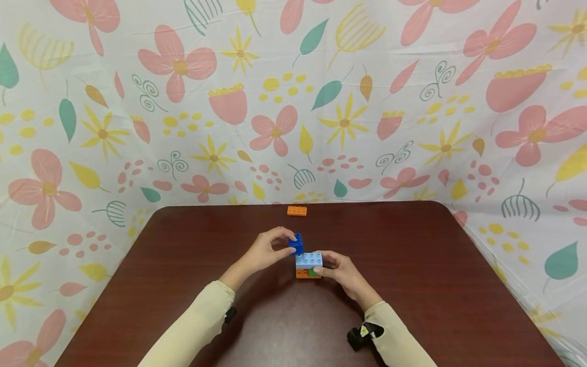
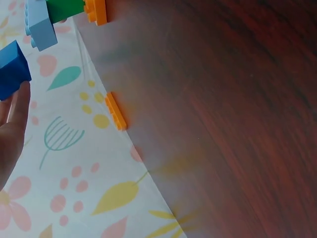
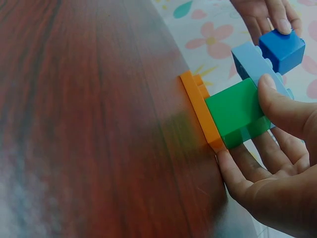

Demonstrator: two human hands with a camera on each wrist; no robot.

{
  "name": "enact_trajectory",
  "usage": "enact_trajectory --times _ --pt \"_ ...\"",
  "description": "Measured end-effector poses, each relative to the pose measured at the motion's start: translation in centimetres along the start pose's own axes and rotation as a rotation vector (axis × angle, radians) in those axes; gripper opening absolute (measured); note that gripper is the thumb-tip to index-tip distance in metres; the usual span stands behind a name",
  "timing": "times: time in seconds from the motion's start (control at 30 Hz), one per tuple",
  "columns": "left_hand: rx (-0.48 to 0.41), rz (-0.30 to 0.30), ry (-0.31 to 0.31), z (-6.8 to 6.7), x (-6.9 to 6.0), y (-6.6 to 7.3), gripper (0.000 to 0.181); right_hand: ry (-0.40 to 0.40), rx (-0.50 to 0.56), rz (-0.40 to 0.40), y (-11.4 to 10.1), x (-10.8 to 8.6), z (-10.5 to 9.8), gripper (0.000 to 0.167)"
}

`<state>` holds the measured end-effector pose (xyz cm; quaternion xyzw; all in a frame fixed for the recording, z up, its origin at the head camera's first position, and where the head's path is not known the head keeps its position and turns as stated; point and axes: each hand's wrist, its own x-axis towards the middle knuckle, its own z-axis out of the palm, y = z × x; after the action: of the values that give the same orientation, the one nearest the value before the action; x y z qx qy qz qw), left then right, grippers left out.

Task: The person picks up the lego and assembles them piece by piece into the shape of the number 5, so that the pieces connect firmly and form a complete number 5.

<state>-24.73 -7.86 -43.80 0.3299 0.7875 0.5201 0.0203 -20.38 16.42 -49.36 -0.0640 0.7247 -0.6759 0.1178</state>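
A dark blue brick [image 1: 296,244] is pinched between thumb and fingers of my left hand [image 1: 268,251], just above the left end of a light blue brick [image 1: 309,260]. That light blue brick tops a small stack, with a green brick [image 3: 235,110] under it and a flat orange brick [image 3: 202,114] at the bottom on the table. My right hand [image 1: 341,272] grips the stack from the right, thumb near the green and light blue bricks. In the right wrist view the dark blue brick stands close over the light blue studs; whether they touch I cannot tell.
Another flat orange brick [image 1: 297,210] lies near the far edge of the dark brown table [image 1: 206,229]. Behind the table hangs a white cloth [image 1: 284,168] printed with flowers and leaves.
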Motion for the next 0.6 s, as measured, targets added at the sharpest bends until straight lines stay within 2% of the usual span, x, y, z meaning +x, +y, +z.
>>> enact_trajectory --times 0.13,0.27,0.6 --pt "0.022 0.001 -0.035 0.09 -0.19 0.1 0.02 0.008 -0.004 0.004 -0.04 -0.04 0.02 0.047" --pt "0.03 0.004 -0.043 0.29 -0.28 0.07 0.019 0.013 -0.003 0.014 -0.06 -0.07 0.02 0.047" --pt "-0.021 0.01 -0.069 0.79 -0.53 -0.31 0.018 0.008 -0.013 0.016 0.03 0.07 -0.02 0.047"
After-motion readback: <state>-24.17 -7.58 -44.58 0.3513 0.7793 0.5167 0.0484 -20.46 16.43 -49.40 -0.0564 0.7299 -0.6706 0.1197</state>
